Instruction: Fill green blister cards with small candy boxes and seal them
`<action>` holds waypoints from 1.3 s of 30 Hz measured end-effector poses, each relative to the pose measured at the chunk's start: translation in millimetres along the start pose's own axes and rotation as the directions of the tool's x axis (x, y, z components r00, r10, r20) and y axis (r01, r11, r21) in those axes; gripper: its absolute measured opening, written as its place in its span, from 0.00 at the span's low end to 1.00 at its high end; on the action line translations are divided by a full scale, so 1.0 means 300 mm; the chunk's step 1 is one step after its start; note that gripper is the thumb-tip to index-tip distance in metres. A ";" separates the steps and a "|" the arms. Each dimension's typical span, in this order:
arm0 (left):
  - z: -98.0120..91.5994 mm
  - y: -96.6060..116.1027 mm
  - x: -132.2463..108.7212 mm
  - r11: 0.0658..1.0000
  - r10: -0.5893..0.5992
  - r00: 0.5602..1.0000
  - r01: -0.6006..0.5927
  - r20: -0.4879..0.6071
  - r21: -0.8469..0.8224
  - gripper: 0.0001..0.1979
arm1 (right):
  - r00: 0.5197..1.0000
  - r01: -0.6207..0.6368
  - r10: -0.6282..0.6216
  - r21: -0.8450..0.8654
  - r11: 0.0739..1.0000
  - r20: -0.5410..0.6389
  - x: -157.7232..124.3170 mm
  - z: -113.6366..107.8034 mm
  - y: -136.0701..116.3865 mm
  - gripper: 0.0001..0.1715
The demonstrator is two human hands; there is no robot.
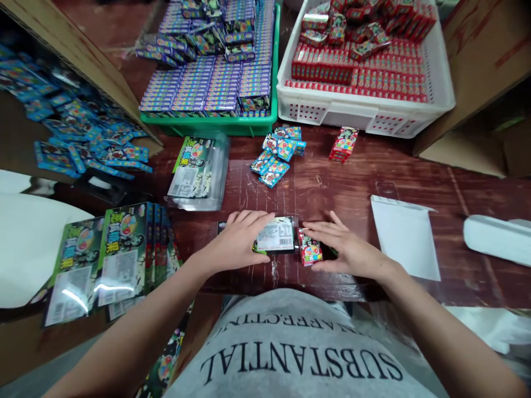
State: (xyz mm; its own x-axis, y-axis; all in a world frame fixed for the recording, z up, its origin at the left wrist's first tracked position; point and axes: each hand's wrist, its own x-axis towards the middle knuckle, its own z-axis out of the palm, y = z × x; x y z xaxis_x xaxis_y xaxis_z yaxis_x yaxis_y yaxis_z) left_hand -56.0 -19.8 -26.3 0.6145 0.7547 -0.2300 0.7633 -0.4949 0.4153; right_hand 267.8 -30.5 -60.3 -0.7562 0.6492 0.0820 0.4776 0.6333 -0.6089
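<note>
In front of my body lies a black package with a white barcode label [275, 235], flat on the table. My left hand [238, 241] grips it, thumb along the near edge and fingers over the far side. A small red printed box [310, 249] sits against the package's right end. My right hand [346, 249] spans this box between its fingers at the far edge and its thumb at the near one, with one finger raised apart. Something dark and green shows partly beneath the right palm. Farther back lie several small blue boxes [276, 155] and a short stack of red boxes [344, 143].
At the back stand a green crate [207, 126] of purple boxes and a white crate [327, 113] of red boxes. A clear plastic tray with printed cards [194, 171] lies left of centre. Printed packages [122, 249] lean at left. A white sheet [406, 237] lies right.
</note>
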 end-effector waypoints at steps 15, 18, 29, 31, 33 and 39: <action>0.017 0.023 0.018 0.998 0.017 1.000 -0.017 -0.006 -0.067 0.45 | 0.881 -0.326 0.242 -0.151 0.933 -0.406 0.036 -0.011 -0.047 0.30; 0.026 0.028 0.022 0.997 -0.024 0.999 0.020 -0.049 -0.071 0.45 | 0.900 -0.318 0.248 -0.150 0.936 -0.359 0.029 0.030 -0.074 0.29; 0.017 0.024 0.044 0.998 0.012 0.998 -0.015 -0.058 -0.054 0.45 | 0.910 -0.311 0.261 -0.112 0.944 -0.322 0.000 0.029 -0.082 0.31; 0.019 0.015 0.041 0.999 -0.007 0.998 0.004 -0.070 -0.045 0.45 | 0.939 -0.268 0.231 -0.122 0.956 -0.256 -0.011 0.033 -0.086 0.31; 0.017 0.004 0.040 0.999 -0.012 0.998 0.010 -0.063 -0.042 0.45 | 0.956 -0.235 0.205 -0.130 0.963 -0.209 -0.023 0.030 -0.087 0.32; -0.005 0.004 0.064 0.996 0.090 0.996 -0.090 -0.016 -0.025 0.43 | 0.993 -0.107 0.098 -0.154 0.982 -0.063 0.009 0.024 -0.085 0.32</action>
State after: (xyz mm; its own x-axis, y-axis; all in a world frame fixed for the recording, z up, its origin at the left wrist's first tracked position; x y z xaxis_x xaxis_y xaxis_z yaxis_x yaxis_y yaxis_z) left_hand -43.7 -5.4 -28.8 0.6771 0.7140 -0.1780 0.6997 -0.5497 0.4563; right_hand 250.3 -47.9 -50.2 -0.6762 0.7333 0.0712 0.6189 0.6178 -0.4850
